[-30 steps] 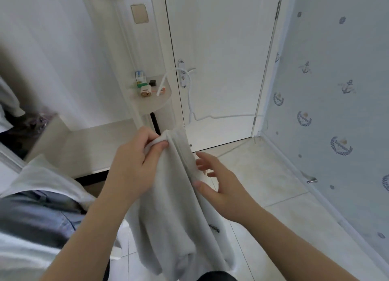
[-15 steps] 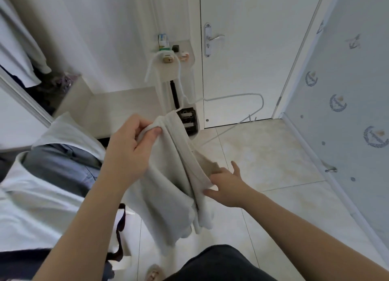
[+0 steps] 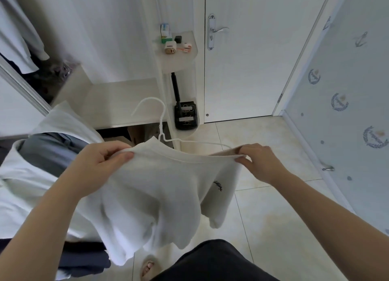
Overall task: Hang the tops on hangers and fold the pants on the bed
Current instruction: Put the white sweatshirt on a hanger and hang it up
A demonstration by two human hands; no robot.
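The white top (image 3: 160, 196) is soft, light and floppy, so I hold it by its firm top edge. It hangs in the air in front of me, over the floor, with the thin white hanger (image 3: 160, 124) poking out behind that edge. My left grip (image 3: 101, 165) pinches one end of the edge and my right grip (image 3: 259, 162) pinches the other, but a moment ago the top hung bunched from the left grip while the right held the cloth lower down.
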